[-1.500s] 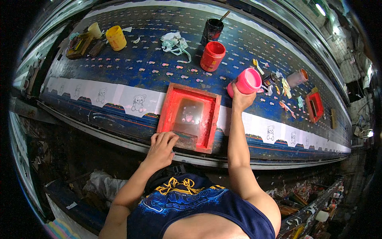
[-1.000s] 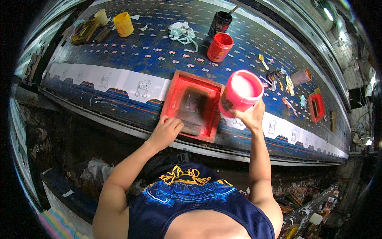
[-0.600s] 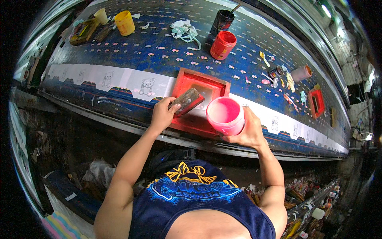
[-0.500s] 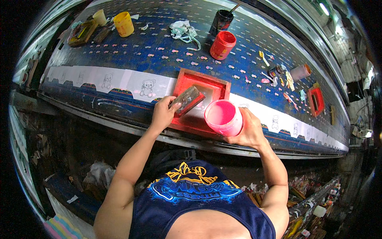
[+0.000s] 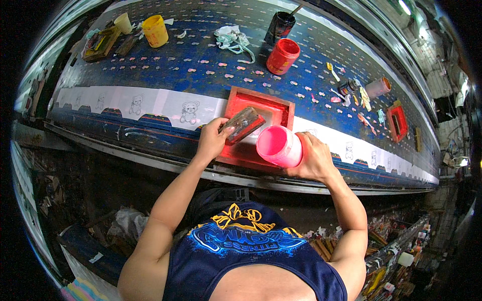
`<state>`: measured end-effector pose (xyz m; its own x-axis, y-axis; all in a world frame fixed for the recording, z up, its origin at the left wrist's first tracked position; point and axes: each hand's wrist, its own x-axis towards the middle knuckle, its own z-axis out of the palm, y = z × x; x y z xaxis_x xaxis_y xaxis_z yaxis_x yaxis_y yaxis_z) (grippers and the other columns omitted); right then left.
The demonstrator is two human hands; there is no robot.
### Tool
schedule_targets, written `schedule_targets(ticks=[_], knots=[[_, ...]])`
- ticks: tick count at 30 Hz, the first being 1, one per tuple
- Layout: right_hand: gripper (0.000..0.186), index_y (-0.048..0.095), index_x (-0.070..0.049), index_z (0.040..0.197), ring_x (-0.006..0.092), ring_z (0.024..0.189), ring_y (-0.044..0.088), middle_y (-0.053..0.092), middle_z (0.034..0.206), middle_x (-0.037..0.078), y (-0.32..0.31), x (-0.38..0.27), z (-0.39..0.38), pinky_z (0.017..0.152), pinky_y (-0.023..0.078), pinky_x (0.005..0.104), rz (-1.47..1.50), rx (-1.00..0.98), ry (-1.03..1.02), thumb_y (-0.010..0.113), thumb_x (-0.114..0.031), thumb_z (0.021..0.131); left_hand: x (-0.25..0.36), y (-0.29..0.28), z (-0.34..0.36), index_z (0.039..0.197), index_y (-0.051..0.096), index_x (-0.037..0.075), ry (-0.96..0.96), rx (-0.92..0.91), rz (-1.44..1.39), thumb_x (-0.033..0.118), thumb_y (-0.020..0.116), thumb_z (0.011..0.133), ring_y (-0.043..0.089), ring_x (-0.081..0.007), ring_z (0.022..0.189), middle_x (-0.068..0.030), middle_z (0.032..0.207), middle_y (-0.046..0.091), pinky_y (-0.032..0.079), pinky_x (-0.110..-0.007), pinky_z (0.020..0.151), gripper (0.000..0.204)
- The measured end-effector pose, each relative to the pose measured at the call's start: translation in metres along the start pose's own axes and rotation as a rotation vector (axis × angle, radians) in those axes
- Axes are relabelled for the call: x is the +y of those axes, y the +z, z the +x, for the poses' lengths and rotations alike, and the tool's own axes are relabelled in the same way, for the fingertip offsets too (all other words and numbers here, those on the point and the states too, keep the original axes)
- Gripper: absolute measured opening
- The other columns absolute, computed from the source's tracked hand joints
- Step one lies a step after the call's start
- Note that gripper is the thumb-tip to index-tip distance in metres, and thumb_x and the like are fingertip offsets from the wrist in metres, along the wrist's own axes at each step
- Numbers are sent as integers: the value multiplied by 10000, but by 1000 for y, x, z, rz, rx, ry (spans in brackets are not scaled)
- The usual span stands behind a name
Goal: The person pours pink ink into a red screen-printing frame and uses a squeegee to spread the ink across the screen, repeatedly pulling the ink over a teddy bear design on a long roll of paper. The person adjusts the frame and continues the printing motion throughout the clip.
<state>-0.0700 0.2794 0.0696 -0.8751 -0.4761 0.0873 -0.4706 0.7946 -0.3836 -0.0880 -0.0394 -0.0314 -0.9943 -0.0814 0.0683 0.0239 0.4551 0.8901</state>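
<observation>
My left hand (image 5: pixel 211 141) grips a squeegee (image 5: pixel 240 127) with a worn wooden handle and red stains, held at a slant over a red-stained screen printing frame (image 5: pixel 261 95). In my right hand (image 5: pixel 315 158) is a pink ink jar (image 5: pixel 287 152), its mouth tipped left over the frame's near right part. Pink ink coats the inside of the jar. The frame lies across a white strip (image 5: pixel 166 104) printed with bear outlines; the jar and squeegee hide part of its mesh.
On the long blue table (image 5: pixel 165 75) stand a red jar (image 5: pixel 283 57), a black jar (image 5: pixel 279 29) holding a stick, and a yellow jar (image 5: pixel 155 32). A crumpled rag (image 5: pixel 233 41) lies behind. To the right are scraps and a small red frame (image 5: pixel 397 123).
The jar has tipped further left, and its ink surface shows less. The squeegee has turned slightly and sits a little further right in view. Both hands keep their grips.
</observation>
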Motion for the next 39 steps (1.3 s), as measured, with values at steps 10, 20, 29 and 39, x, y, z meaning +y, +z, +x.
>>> schedule_targets(ticks=[10,20,29,39], knots=[[897,594,-2,1259,416,1032,681,666,1146,228,-1,-5,1,882,568,488,7,-23,6,897,-418,524,-7,-3,4,1153,690,-6,-11,-19,-6,121,719,965,640,-114,775,-53,884,727,523,-299,732,228],[806,586,-2,1232,383,981,693,669,1097,190,-4,-4,6,809,596,488,-102,-35,-74,848,-362,560,-13,-2,4,1130,689,-19,-48,4,-127,129,724,955,660,-144,825,-83,918,736,525,-326,775,232],[823,571,14,1242,384,986,690,665,1085,204,-5,-7,11,814,594,485,-124,-48,-118,841,-362,562,-13,-4,1,1117,690,-20,-61,23,-153,118,733,944,667,-154,806,-102,901,741,528,-333,763,226],[795,590,18,1224,385,968,695,674,1060,204,0,-9,12,812,599,480,-132,-35,-111,832,-362,570,-13,-4,1,1101,677,-17,-63,-2,-185,113,703,983,616,-88,790,-28,905,708,515,-280,735,178]])
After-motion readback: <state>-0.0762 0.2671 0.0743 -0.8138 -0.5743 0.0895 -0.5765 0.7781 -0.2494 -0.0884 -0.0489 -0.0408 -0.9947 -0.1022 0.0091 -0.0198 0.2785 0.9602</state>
